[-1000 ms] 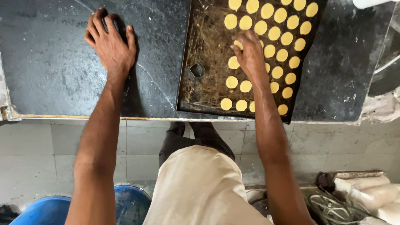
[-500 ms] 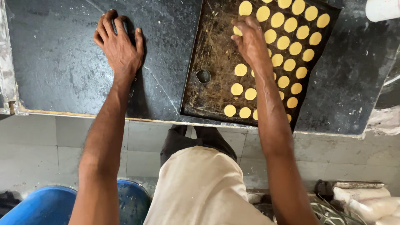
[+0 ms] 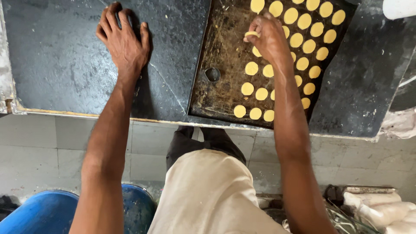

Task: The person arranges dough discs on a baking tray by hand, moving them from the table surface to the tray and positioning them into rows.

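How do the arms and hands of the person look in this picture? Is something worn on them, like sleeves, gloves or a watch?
Both arms are bare along all that shows, with no sleeve in view. The left hand and the right hand wear no gloves, and no watch, bracelet or ring is visible. The forearms look lean. Lower down, the person wears a cream-coloured garment.

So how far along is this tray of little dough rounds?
Done: rows of yellow dough discs fill the tray's right side. In hand: the right hand pinches another disc over the tray; the left hand rests on the counter. Left: the bare left strip.
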